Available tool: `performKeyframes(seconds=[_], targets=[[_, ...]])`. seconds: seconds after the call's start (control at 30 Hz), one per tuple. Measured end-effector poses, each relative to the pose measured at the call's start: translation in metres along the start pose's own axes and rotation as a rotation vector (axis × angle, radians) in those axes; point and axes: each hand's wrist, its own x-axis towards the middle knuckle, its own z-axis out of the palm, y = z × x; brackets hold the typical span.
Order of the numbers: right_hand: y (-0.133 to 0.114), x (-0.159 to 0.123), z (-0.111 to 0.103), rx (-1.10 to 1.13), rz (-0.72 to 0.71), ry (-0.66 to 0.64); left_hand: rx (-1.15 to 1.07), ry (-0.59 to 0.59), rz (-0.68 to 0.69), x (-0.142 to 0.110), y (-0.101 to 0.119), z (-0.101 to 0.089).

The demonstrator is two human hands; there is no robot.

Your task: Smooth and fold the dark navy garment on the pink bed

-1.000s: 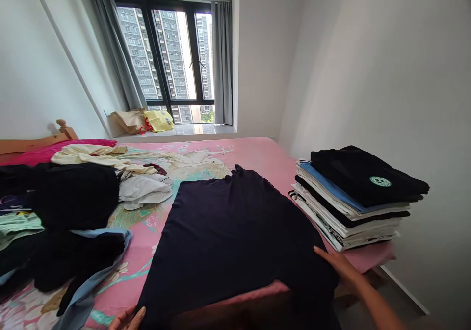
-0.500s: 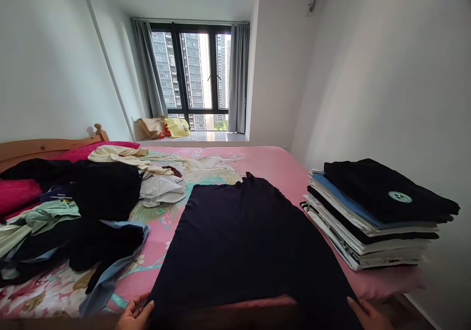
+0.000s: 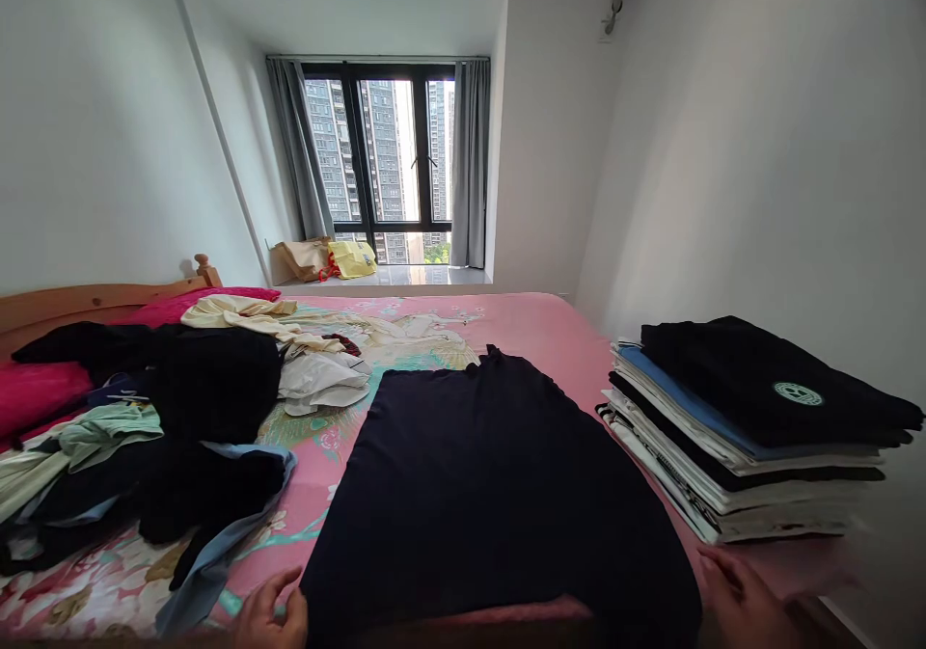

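Observation:
A black T-shirt (image 3: 492,495) lies spread over the near part of the bed, with a bunched bit at its far edge and its near edge hanging over the mattress side. Beside its near left corner is my left hand (image 3: 273,610), thumb and fingers parted, nothing held. My right hand (image 3: 745,596) is just off the near right side of the cloth, its fingers loosely curved and apart, also without a hold.
Folded clothes form a tall stack (image 3: 752,466) at the bed's right edge, a black shirt with a round badge (image 3: 799,393) on top. Loose clothes (image 3: 209,389) are heaped at the left on the pink bedsheet (image 3: 521,316). Bags (image 3: 352,257) sit on the windowsill.
Both hands have let go of the T-shirt's near corners and moved slightly outward. The cloth lies in about the same place; the view has tilted up a little.

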Motion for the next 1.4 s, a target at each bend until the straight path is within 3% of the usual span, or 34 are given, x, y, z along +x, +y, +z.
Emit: performKeyframes(seconds=[0.1,0.2,0.27,0.33,0.43,0.53,0.73,1.4], targets=[[-0.071,0.016,0.003,0.247,-0.011,-0.127,-0.130,-0.088,0.257,0.003,0.041,0.013],[-0.102,0.032,0.021,0.236,-0.116,-0.210,-0.132,-0.269,0.475,0.014,0.064,0.028],[-0.094,0.040,0.038,0.164,-0.182,-0.240,0.004,-0.398,0.525,0.023,0.060,0.035],[-0.069,0.045,0.056,0.032,-0.196,-0.276,0.211,-0.479,0.476,0.029,0.045,0.040],[-0.026,0.040,0.078,-0.196,-0.166,-0.291,0.452,-0.484,0.358,0.032,0.018,0.041],[-0.001,0.031,0.089,-0.301,-0.195,-0.236,0.543,-0.451,0.320,0.026,0.008,0.038],[-0.004,0.026,0.088,-0.360,-0.220,-0.203,0.546,-0.419,0.322,0.020,0.015,0.036],[-0.008,0.027,0.084,-0.319,-0.197,-0.234,0.439,-0.369,0.348,0.022,0.004,0.040]])
